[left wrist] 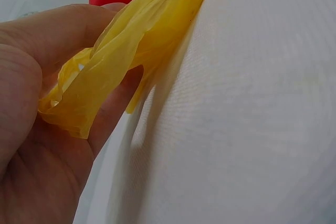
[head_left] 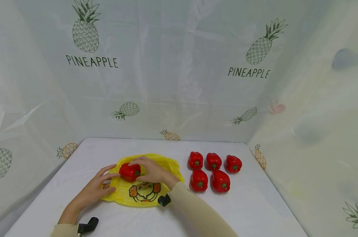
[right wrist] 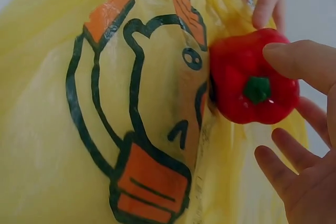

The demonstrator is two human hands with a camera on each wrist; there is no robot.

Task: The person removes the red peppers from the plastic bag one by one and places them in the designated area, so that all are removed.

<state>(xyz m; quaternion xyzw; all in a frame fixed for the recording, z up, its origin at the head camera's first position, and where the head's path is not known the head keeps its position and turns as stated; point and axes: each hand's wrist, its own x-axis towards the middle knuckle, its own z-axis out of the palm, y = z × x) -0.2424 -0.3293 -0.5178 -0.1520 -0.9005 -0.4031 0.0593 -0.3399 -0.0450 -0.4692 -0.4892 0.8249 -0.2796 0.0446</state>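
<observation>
A yellow plastic bag [head_left: 125, 195] with a printed cartoon face lies flat on the white table. My left hand [head_left: 92, 190] holds its left edge; in the left wrist view the thin film [left wrist: 113, 72] passes between the fingers. A red bell pepper [head_left: 127, 172] with a green stem is at the bag's left end. My right hand [head_left: 152, 169] reaches over the bag and holds this pepper [right wrist: 236, 82]. One digit presses on the pepper's side and another passes behind it, while the other fingers stand apart from it.
Several more red bell peppers stand in two rows to the right of the bag, among them a front pepper [head_left: 220, 181] and a rear right one [head_left: 233, 164]. A pale curtain [head_left: 173, 82] printed with pineapples surrounds the table [head_left: 255, 204] at the back and sides.
</observation>
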